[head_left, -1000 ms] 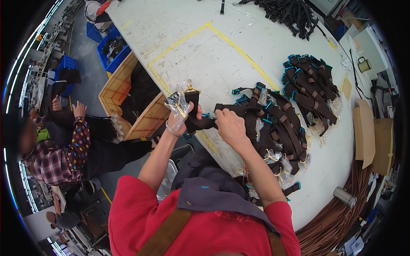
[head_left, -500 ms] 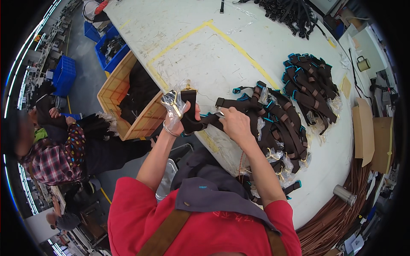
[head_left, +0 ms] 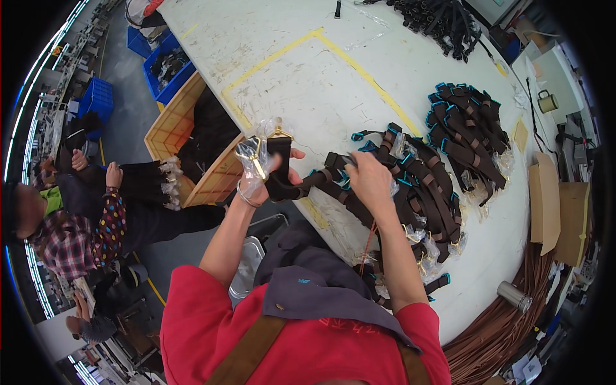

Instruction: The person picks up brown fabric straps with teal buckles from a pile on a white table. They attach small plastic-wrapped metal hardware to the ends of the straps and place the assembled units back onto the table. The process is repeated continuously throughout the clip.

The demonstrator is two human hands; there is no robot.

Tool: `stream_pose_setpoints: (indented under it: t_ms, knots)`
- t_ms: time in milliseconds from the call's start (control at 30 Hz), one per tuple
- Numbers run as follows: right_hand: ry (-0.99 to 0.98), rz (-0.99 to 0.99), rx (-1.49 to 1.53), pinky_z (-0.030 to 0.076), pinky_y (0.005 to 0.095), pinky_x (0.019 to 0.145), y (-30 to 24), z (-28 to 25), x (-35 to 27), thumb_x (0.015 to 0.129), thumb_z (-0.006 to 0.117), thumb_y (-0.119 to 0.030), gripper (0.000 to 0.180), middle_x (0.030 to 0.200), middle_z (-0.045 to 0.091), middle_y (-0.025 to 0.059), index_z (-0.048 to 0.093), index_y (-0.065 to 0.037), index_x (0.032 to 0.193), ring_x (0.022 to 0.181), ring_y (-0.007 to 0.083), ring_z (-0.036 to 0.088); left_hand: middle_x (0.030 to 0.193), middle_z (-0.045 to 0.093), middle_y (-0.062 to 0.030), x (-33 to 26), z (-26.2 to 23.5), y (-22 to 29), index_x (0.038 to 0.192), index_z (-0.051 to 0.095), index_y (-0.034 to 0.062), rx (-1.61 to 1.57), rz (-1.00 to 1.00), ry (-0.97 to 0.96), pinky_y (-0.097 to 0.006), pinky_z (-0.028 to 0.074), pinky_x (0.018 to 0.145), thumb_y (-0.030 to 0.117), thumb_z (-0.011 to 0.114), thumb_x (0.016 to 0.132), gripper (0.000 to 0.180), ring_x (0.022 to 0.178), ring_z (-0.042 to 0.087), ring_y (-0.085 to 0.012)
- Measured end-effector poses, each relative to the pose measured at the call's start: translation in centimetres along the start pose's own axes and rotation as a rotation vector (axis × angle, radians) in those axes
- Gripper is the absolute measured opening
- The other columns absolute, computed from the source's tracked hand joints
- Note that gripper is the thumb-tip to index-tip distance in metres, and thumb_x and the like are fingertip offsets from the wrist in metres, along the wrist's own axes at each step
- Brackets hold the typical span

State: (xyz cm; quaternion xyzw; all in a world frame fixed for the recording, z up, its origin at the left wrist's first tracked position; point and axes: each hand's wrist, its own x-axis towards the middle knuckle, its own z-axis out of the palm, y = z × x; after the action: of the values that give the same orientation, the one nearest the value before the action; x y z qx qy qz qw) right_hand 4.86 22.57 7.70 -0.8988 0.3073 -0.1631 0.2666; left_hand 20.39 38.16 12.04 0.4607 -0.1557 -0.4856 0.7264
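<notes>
My left hand (head_left: 256, 183) is closed around a dark brown webbing strap (head_left: 278, 154). Gold metal hooks (head_left: 258, 158) in clear plastic wrap stick up from this strap at my fingers. The strap runs right across the table edge toward my right hand (head_left: 371, 183), which is closed and slightly blurred. A small metal tool (head_left: 349, 159) pokes out from its fingertips, its exact kind unclear. Beneath and beside that hand lies a pile of similar brown straps (head_left: 427, 183) with turquoise-edged buckles and plastic-wrapped hooks. A thin reddish cord (head_left: 367, 247) hangs below my right wrist.
A second strap bundle (head_left: 465, 128) lies farther right on the white table (head_left: 289, 83). Black straps (head_left: 436, 25) sit at the back. An orange crate (head_left: 212, 173) of dark material stands left of the table; beyond it, a person (head_left: 83, 224) handles dark straps.
My right hand has moved slightly right and up, away from the left hand. My left hand has shifted a little left, still on the strap. The person at left has raised their hands.
</notes>
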Motion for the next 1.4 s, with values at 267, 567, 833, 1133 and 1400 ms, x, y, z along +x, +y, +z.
stream_pose_setpoints:
  t_ms: [267, 567, 833, 1133, 1400]
  knots:
    - [-0.197, 0.065, -0.171, 0.046, 0.0418, 0.064, 4.0, 0.2, 2.1, 0.066, 0.063, -0.018, 0.018, 0.076, 0.058, 0.0141, 0.059, -0.003, 0.074, 0.073, 0.033, 0.058, 0.06, 0.045, -0.0033, 0.0, -1.6, 1.6, 0.121, 0.035, 0.002, -0.122, 0.112, -0.073, -0.028, 0.032, 0.058, 0.023, 0.055, 0.083, 0.047, 0.054, 0.043, -0.0135]
    - [0.02, 0.412, 0.24, 0.037, 0.0346, 0.053, 6.4, -6.4, 0.0, 0.065, 0.064, -0.017, 0.021, 0.058, 0.052, 0.0167, 0.056, 0.002, 0.07, 0.054, 0.0277, 0.051, 0.05, 0.033, 0.0016, 4.1, -7.0, 2.4, 0.081, 0.052, 0.0064, -0.446, 0.354, 0.196, -0.025, 0.029, 0.051, 0.026, 0.043, 0.09, 0.023, 0.045, 0.032, -0.0104]
    - [0.075, 0.606, 0.247, 0.037, 0.0276, 0.054, 12.5, -8.8, -1.7, 0.071, 0.061, -0.015, 0.018, 0.056, 0.053, 0.0037, 0.059, 0.001, 0.077, 0.056, 0.0097, 0.049, 0.054, 0.041, -0.0003, 6.5, -6.0, -2.4, 0.083, 0.051, 0.0071, -0.465, 0.076, 0.384, -0.029, 0.036, 0.056, 0.024, 0.05, 0.086, 0.017, 0.05, 0.039, -0.0134]
    - [-0.095, 0.531, 0.977, 0.024, 0.0172, 0.038, 5.0, -9.3, -2.2, 0.088, 0.049, -0.032, 0.034, 0.048, 0.036, -0.006, 0.054, -0.002, 0.104, 0.038, 0.0022, 0.03, 0.056, 0.045, -0.001, 3.5, -5.1, -2.2, 0.084, 0.05, 0.0082, -0.396, 0.055, 0.237, -0.028, 0.036, 0.055, 0.025, 0.053, 0.084, 0.017, 0.05, 0.04, -0.0128]
    - [-0.23, 0.313, 0.548, 0.036, 0.0277, 0.048, 4.6, -5.1, 2.0, 0.086, 0.048, -0.032, 0.03, 0.059, 0.045, 0.0051, 0.048, -0.003, 0.096, 0.053, 0.0145, 0.047, 0.054, 0.044, -0.0007, 1.0, -6.5, -4.4, 0.087, 0.051, 0.0081, -0.432, -0.068, 0.304, -0.027, 0.035, 0.056, 0.023, 0.048, 0.087, 0.015, 0.049, 0.04, -0.0119]
